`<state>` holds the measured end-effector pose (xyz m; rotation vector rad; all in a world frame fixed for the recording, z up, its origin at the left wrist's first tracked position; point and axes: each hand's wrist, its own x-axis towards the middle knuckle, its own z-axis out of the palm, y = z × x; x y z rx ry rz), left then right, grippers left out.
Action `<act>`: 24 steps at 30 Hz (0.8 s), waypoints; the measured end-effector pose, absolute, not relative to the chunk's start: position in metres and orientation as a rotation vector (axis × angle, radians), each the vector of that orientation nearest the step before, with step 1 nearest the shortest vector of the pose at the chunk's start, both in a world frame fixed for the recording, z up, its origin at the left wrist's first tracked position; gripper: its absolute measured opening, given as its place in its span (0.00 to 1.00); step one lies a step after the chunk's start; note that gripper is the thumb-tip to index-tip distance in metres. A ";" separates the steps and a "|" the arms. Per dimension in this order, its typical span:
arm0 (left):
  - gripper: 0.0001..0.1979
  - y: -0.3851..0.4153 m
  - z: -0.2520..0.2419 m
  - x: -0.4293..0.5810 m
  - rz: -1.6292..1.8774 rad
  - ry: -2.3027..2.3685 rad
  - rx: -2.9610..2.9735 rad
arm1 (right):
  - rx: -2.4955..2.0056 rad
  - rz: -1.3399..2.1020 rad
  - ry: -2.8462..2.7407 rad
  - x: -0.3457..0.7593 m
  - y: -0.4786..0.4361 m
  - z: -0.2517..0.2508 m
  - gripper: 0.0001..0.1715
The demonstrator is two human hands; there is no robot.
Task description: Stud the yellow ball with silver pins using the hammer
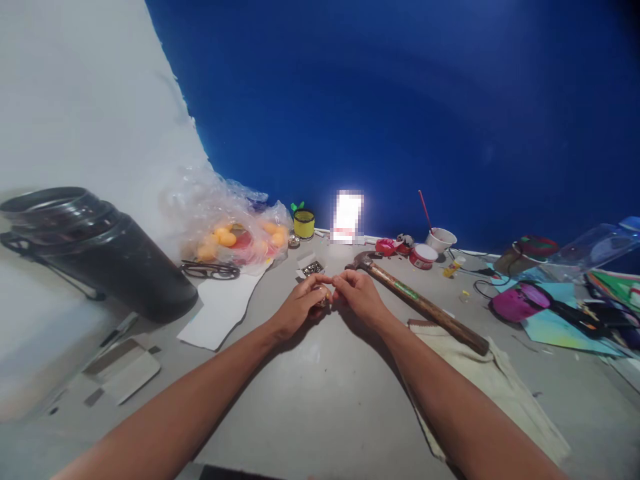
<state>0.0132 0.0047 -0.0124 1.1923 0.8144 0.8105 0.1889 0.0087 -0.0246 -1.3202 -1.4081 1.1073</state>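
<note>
My left hand (299, 303) is closed around a small, rounded, brownish shiny object (323, 297), mostly covered by the fingers. Facing it, my right hand (361, 297) has its thumb and fingertips pressed together close to that object. What the right fingertips pinch, if anything, is too small to make out. Just beyond the left hand sits a small open box (313, 268) with many tiny dark metal pieces in it. A claw hammer (425, 303) with a wooden handle lies to the right of my right hand, its head pointing away.
At left stand a large black flask (120, 257) and a plastic bag with orange balls (225, 237); glasses (210, 269) lie near a white sheet (220, 310). On the right are a cloth (480, 387), a white cup (441, 239), a red tub (423, 257) and a magenta pouch (520, 302).
</note>
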 end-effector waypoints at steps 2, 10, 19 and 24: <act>0.18 0.007 -0.014 0.012 0.795 0.747 1.056 | -1.519 0.730 -1.541 0.197 0.012 -0.022 0.17; 0.14 0.012 -0.007 0.008 0.831 0.669 0.825 | -2.209 -0.103 -1.771 0.237 0.024 -0.015 0.20; 0.15 0.011 -0.006 0.004 0.859 0.589 0.763 | -2.390 -0.105 -1.857 0.247 0.025 -0.017 0.20; 0.20 0.007 -0.003 0.006 0.909 0.649 0.858 | -2.346 0.000 -1.776 0.238 0.022 -0.013 0.19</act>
